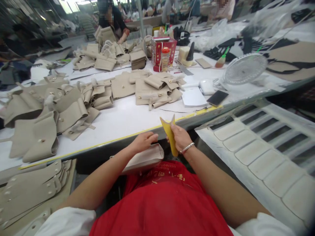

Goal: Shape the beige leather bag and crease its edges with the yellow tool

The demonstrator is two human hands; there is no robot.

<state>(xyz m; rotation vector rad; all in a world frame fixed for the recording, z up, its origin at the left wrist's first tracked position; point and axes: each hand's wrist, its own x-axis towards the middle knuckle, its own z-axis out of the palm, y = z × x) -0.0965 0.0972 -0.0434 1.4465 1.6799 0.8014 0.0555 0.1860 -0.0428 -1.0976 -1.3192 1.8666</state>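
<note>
My right hand [181,137] is closed around a flat yellow tool [171,136] with a V-shaped notch at its upper end, held upright just before the table edge. Over my lap lies a pale beige, box-shaped bag body [147,156], its near end tilted toward my apron. My left hand [145,142] has its fingers curled at the upper rim of the bag body; the fingertips' contact is partly hidden. A small gap separates the yellow tool from the left hand.
Beige bag pieces [71,108] are heaped across the white table [123,119]. A phone [218,98], white pad [194,97], fan [244,68] and red box [161,52] stand farther right. Panels [256,150] lie on a rack at right; stacked flaps [34,186] lie at left. A co-worker [115,24] sits opposite.
</note>
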